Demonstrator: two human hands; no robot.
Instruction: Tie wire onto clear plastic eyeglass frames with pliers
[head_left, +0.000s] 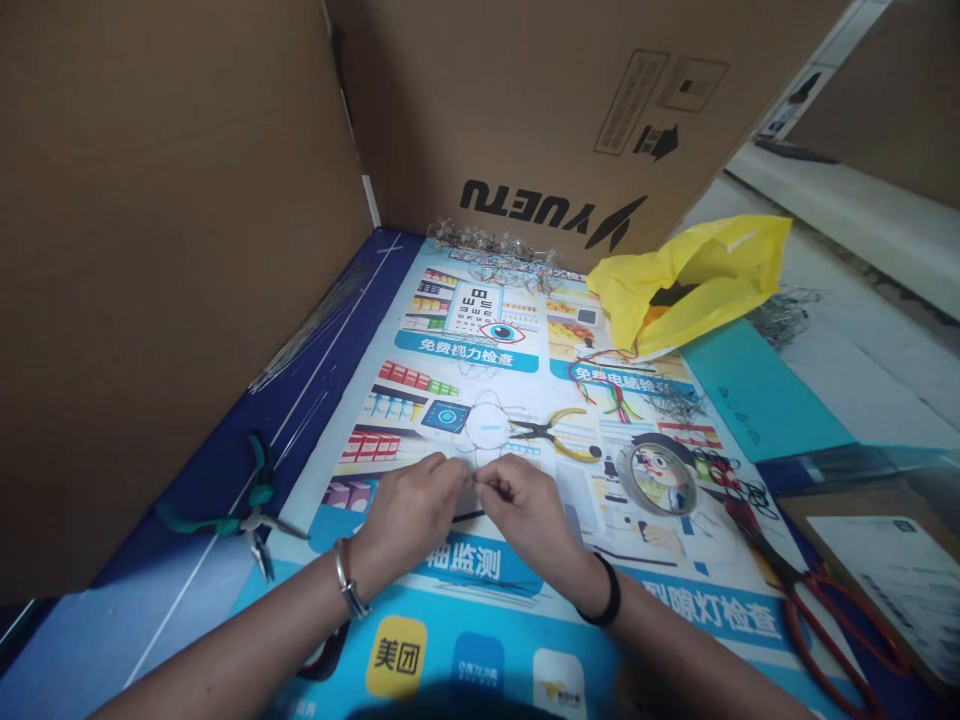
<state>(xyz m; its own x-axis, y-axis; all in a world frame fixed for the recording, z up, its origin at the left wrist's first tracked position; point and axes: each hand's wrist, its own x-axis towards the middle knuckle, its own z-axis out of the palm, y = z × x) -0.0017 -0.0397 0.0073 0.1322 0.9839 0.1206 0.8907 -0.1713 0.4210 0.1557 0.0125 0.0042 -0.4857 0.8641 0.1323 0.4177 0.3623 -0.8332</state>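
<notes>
The left hand (420, 505) and right hand (529, 505) have fingers pinched narrow on a thin wire (474, 477) between their tips, likely to keep it steady, while yellow pliers (559, 434) lie just past the right fingers, maybe for easy grabbing.

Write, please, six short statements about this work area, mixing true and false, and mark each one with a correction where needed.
1. The left hand and right hand are close together over the poster. True.
2. The black band is on the left wrist. False: it is on the right; the left has a metal bangle.
3. The yellow-handled pliers lie beyond the hands. True.
4. The red-handled scissors lie left of the hands. False: they lie to the right.
5. The roll of tape is inside the yellow bag. False: it lies on the poster, outside the bag.
6. The green-handled pliers lie with jaws spread. True.
</notes>
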